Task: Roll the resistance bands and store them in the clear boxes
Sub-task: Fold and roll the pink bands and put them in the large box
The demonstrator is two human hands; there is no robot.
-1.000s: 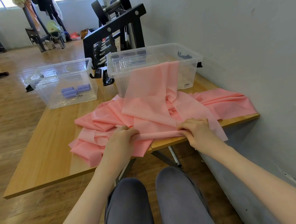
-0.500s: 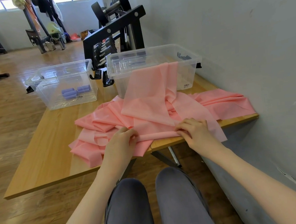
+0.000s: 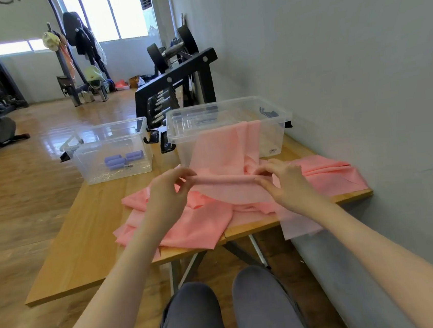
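A pile of pink resistance bands (image 3: 205,218) lies across the wooden table (image 3: 85,247). One pink band drapes out of the right clear box (image 3: 228,117), and its near end is rolled into a thin tube (image 3: 225,180). My left hand (image 3: 169,195) pinches the tube's left end. At the tube's right end my right hand (image 3: 283,183) pinches it too. The left clear box (image 3: 109,145) holds rolled purple bands (image 3: 122,159).
The grey wall (image 3: 350,96) runs close along the table's right side. A black dumbbell rack (image 3: 175,88) stands behind the boxes. My knees (image 3: 225,312) are below the table's near edge. Gym machines and wooden floor lie to the left.
Both hands have lifted off the table's near edge and moved farther away, rolling the band's end into a tube. The camera has tilted up.
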